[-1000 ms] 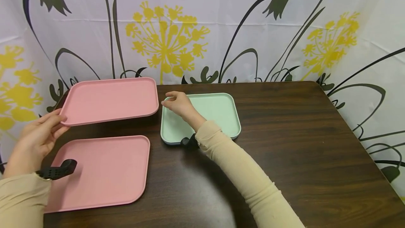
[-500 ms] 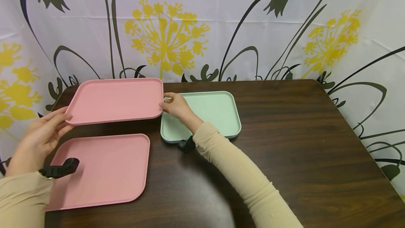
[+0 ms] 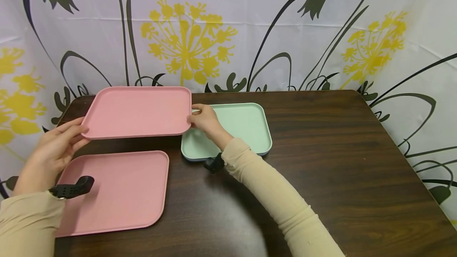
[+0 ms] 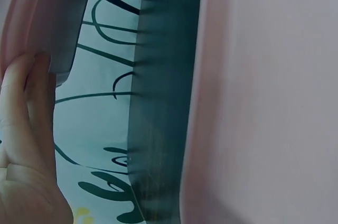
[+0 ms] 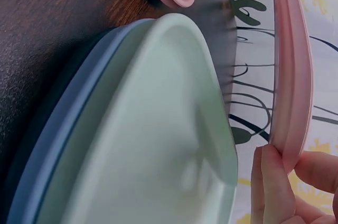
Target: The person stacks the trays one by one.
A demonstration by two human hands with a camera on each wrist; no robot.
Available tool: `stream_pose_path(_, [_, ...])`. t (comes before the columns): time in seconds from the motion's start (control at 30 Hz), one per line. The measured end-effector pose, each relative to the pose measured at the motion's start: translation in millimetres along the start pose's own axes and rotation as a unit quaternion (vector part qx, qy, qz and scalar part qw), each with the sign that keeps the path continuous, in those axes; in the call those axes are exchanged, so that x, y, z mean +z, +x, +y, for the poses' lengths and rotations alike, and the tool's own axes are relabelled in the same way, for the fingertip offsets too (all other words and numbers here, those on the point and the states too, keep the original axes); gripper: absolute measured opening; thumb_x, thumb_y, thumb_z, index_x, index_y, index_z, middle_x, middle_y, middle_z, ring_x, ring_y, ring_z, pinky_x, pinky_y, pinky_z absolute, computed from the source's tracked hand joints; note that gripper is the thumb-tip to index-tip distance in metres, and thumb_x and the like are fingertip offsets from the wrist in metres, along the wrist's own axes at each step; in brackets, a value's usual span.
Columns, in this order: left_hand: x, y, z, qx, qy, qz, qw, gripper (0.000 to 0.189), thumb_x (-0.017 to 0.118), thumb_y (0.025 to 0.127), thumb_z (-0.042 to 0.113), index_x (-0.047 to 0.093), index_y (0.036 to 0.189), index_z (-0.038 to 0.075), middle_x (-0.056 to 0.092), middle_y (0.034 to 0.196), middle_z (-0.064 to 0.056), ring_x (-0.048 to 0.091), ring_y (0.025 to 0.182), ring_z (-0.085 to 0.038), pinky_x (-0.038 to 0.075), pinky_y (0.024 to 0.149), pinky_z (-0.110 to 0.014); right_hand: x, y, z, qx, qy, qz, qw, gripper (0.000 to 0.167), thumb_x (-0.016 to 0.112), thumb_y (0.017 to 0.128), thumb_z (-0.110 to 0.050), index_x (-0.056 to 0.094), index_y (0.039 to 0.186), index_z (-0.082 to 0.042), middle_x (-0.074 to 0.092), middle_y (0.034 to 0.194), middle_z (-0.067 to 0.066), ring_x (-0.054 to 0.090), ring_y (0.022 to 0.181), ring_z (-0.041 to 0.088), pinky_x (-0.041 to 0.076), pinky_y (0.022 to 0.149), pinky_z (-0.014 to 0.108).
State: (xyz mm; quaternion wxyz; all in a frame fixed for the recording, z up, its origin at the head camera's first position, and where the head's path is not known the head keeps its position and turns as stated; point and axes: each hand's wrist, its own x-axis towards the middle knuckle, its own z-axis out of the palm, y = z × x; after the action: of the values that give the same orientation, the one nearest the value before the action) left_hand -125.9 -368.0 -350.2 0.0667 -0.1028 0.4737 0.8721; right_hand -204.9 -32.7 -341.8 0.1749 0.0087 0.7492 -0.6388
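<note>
Both hands hold a pink tray [image 3: 139,112] in the air over the back left of the table. The left hand [image 3: 53,152] pinches its near left corner, thumb above and fingers below. At the opposite end the right hand [image 3: 208,120] pinches the right edge, also seen in the right wrist view. Beneath and nearer, a second, larger-looking pink tray [image 3: 132,189] lies on the table, partly behind the left wrist. A mint green tray [image 3: 246,126] lies under the right forearm, stacked on a blue tray [image 5: 29,195].
The dark wooden table [image 3: 321,162] extends to the right and front. Behind it hangs a white curtain [image 3: 264,3] with yellow and grey-green flower prints. A black wrist camera [image 3: 75,187] sits on the left wrist, another black camera [image 3: 214,163] on the right.
The raised pink tray has moved right and become more level. The right hand, first apart from it with fingers bent, now pinches its right edge. The left hand has shifted right with the tray.
</note>
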Motion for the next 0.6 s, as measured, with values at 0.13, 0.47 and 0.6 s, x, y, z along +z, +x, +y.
stream_pose_path(0.13, [5.4,0.6,-0.4,0.003,0.007,-0.013,0.9999,0.036,0.045,0.093,-0.011,0.075,0.096,0.01,0.073,0.088,-0.004,0.071,0.076,-0.015,0.061,0.065,-0.026,-5,-2.3,-2,0.005,0.006,0.007,0.9999,0.049,0.055,0.082,0.012,0.053,0.13,0.006,0.065,0.113,0.027,0.062,0.074,0.017,0.061,0.078,0.031])
stream_pose_path(0.47, [27.9,5.5,-0.2,-0.01,0.063,-0.024,0.9977,0.04,0.05,0.091,-0.012,0.074,0.098,0.018,0.073,0.088,0.0,0.071,0.075,-0.014,0.061,0.063,-0.025,-29,-9.6,-8,0.017,0.013,-0.002,0.9998,0.052,0.054,0.083,0.013,0.048,0.134,0.006,0.061,0.119,0.028,0.062,0.082,0.019,0.058,0.087,0.038])
stream_pose_path(0.6, [34.9,7.0,-2.6,-0.013,0.088,-0.029,0.9956,0.041,0.051,0.091,-0.011,0.071,0.102,0.023,0.073,0.089,0.001,0.071,0.075,-0.013,0.06,0.063,-0.024,-39,-12.2,-10,0.013,0.007,-0.003,0.9999,0.051,0.054,0.083,0.013,0.048,0.133,0.005,0.061,0.12,0.027,0.061,0.085,0.019,0.058,0.088,0.04])
